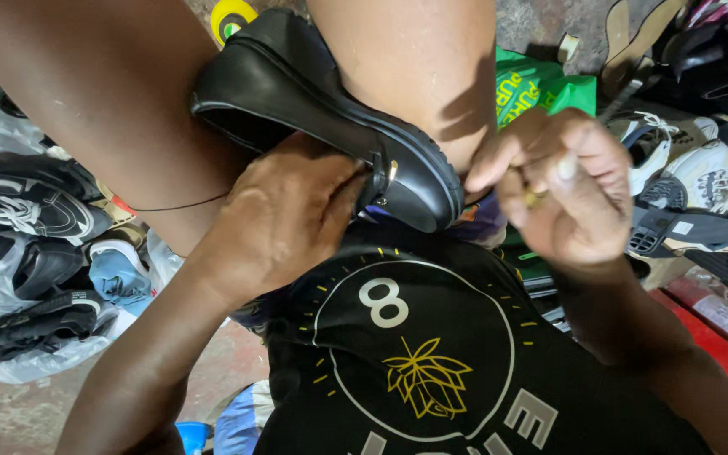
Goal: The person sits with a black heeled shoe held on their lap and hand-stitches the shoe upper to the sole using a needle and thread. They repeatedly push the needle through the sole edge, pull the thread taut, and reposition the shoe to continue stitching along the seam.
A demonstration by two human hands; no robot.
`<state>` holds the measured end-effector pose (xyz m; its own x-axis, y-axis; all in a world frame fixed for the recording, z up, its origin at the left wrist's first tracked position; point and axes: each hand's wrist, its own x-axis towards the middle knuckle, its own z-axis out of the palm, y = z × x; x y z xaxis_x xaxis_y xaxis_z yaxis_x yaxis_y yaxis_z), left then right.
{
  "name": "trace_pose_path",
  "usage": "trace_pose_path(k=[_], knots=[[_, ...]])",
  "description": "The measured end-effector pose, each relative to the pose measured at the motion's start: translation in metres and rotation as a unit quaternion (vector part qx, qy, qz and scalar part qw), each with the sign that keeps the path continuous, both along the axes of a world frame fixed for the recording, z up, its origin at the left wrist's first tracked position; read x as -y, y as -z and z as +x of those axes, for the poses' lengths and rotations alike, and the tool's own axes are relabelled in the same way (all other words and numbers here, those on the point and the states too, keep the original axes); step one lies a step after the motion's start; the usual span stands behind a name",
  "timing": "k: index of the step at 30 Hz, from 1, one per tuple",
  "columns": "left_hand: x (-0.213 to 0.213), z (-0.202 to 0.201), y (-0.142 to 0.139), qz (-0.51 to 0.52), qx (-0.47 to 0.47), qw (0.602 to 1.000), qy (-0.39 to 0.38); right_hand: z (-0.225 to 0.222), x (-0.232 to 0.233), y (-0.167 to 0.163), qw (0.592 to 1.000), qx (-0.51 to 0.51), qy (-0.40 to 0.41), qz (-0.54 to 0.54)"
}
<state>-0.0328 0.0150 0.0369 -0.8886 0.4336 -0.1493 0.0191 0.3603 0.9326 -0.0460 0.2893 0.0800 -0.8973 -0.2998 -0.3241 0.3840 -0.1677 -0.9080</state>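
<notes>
At the far left of the frame I see a heap of dark shoes in clear plastic bags, with a thin dark thread running across the leg just right of them. Moving in, my left hand sits at centre-left, its grip wrapped against the underside of a black shoe, fingers pressed to the sole near the toe. That shoe lies tilted across the upper middle of the frame, wedged between the two bare knees, heel toward the upper left and toe pointing down toward the centre; a small gold-coloured metal trim shows near its front. Below it, at lower centre, is the front of a black shirt with a yellow flower print. Just right of the toe, my right hand is clenched, its grip pinched on something small that I cannot make out clearly. Behind that hand, a green bag lies on the floor, and at the far right, white and black sneakers lie jumbled together.
</notes>
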Motion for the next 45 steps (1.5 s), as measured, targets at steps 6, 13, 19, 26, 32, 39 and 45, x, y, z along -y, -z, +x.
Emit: trace_pose_path(k=[6,13,19,26,32,39,45], knots=[[-0.001,0.004,0.006,-0.014,0.008,1.0,0.019,-0.004,0.027,-0.003,0.947,-0.121,-0.172,0.243],[0.007,-0.007,0.003,0.052,-0.071,0.996,-0.035,-0.022,0.059,0.006,0.884,-0.193,-0.22,0.365],[0.013,-0.015,-0.001,0.029,0.109,0.994,0.012,-0.02,0.061,0.006,0.887,-0.2,-0.204,0.364],[0.007,-0.009,-0.008,0.11,0.258,0.959,-0.04,-0.034,0.02,0.017,0.997,-0.002,-0.065,0.038],[-0.028,0.012,0.007,0.159,0.187,0.965,-0.092,-0.032,-0.006,-0.018,0.915,-0.185,-0.059,0.355],[-0.029,0.038,0.037,0.275,0.201,0.933,-0.115,0.002,-0.009,-0.047,0.837,-0.197,-0.228,0.456],[-0.027,0.042,0.047,0.292,0.202,0.93,-0.099,0.01,-0.009,-0.03,0.851,-0.183,-0.286,0.4]])
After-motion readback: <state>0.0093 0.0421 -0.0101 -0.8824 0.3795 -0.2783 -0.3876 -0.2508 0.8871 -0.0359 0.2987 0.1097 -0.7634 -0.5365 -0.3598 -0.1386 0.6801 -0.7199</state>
